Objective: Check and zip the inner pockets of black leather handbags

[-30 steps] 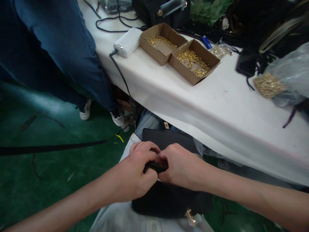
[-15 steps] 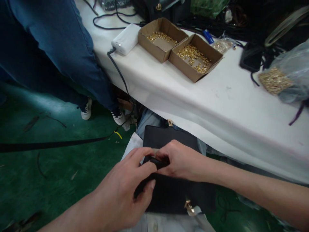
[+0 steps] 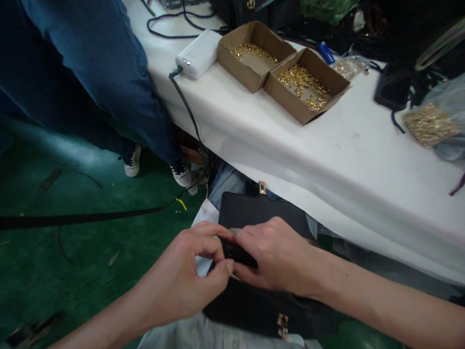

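A black handbag [image 3: 261, 213] lies across the lap, its flap folded out toward the table. One gold metal fitting [image 3: 262, 188] sits at the flap's far edge, and a gold clasp [image 3: 282, 324] is on the near part. My left hand [image 3: 196, 266] grips the bag's black edge at the middle between thumb and fingers. Close beside it, my right hand [image 3: 279, 257] has its fingers curled round the same black part. The right fingertips are partly hidden, so any small piece in them cannot be made out.
On the white table [image 3: 327, 150] stand two cardboard boxes [image 3: 240, 70] of small gold hardware, a white power bank [image 3: 199, 53] with a cable, a blue lighter [image 3: 326, 53] and a plastic bag of gold parts [image 3: 430, 125]. A person's legs [image 3: 101, 72] are at the left.
My left hand's fingers have opened into a wider arch with the thumb nearer the right hand. My right hand has shifted slightly toward me. The view has moved a little left.
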`<action>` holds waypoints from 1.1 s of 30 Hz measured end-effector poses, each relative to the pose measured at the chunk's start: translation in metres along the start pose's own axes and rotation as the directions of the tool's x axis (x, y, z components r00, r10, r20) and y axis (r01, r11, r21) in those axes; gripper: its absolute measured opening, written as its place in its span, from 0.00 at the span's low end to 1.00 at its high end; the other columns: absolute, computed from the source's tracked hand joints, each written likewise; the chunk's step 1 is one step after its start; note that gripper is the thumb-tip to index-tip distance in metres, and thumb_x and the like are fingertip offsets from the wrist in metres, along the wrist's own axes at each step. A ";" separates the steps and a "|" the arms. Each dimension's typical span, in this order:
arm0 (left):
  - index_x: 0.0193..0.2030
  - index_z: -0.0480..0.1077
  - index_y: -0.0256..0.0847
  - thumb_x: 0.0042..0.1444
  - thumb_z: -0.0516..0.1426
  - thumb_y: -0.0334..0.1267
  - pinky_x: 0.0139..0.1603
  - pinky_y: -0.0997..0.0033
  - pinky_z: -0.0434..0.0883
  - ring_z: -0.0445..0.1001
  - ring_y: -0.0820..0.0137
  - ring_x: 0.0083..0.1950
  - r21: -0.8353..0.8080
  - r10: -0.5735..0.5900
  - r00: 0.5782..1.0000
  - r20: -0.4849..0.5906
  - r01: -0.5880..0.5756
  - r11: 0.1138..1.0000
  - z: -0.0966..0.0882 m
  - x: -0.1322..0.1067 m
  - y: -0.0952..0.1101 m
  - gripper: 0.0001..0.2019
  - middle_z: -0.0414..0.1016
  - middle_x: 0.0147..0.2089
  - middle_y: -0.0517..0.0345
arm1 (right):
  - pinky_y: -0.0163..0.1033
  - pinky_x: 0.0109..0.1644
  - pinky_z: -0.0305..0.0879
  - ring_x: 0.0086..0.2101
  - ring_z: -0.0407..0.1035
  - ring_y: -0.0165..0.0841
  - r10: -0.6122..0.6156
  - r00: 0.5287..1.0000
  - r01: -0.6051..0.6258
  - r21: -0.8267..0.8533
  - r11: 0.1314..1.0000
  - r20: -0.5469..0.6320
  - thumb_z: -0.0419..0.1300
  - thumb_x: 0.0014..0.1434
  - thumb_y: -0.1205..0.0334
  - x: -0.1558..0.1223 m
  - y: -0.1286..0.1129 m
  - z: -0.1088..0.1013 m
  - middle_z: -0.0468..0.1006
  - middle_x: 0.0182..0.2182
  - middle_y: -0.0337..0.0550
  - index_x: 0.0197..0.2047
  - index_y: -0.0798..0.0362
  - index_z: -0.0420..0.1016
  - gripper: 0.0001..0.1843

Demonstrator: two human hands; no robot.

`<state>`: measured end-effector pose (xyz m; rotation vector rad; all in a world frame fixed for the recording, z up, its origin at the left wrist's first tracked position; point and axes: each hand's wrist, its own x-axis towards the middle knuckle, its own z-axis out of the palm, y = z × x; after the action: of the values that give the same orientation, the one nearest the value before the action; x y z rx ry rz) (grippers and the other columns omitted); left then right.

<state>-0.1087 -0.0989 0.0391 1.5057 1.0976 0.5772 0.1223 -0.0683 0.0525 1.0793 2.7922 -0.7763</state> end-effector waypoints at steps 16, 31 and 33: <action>0.30 0.73 0.42 0.53 0.61 0.24 0.55 0.65 0.76 0.80 0.65 0.53 -0.086 0.026 0.999 -0.031 -0.029 0.996 0.000 -0.004 -0.007 0.08 0.79 0.52 0.58 | 0.34 0.37 0.68 0.31 0.79 0.31 0.049 0.969 0.064 0.436 0.898 -0.242 0.67 0.62 0.68 0.001 -0.002 0.012 0.86 0.34 0.40 0.43 0.54 0.82 0.06; 0.31 0.70 0.42 0.53 0.60 0.25 0.46 0.68 0.79 0.81 0.66 0.49 -0.102 0.023 0.998 -0.062 -0.030 0.994 0.005 0.003 -0.015 0.08 0.79 0.47 0.59 | 0.35 0.35 0.64 0.28 0.72 0.29 0.101 0.986 -0.003 0.582 0.813 -0.135 0.64 0.62 0.68 0.001 -0.007 0.002 0.83 0.31 0.40 0.42 0.55 0.85 0.07; 0.36 0.71 0.43 0.54 0.61 0.26 0.45 0.68 0.82 0.81 0.66 0.48 -0.118 -0.016 0.998 -0.061 0.008 0.993 0.006 0.003 -0.019 0.08 0.79 0.46 0.60 | 0.35 0.36 0.65 0.29 0.72 0.28 0.125 0.985 -0.032 0.591 0.806 -0.117 0.65 0.63 0.67 0.000 -0.006 0.002 0.83 0.32 0.39 0.43 0.54 0.85 0.07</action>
<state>-0.1086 -0.1005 0.0190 1.3860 1.1001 0.6731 0.1179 -0.0731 0.0534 1.3642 2.6478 -1.6928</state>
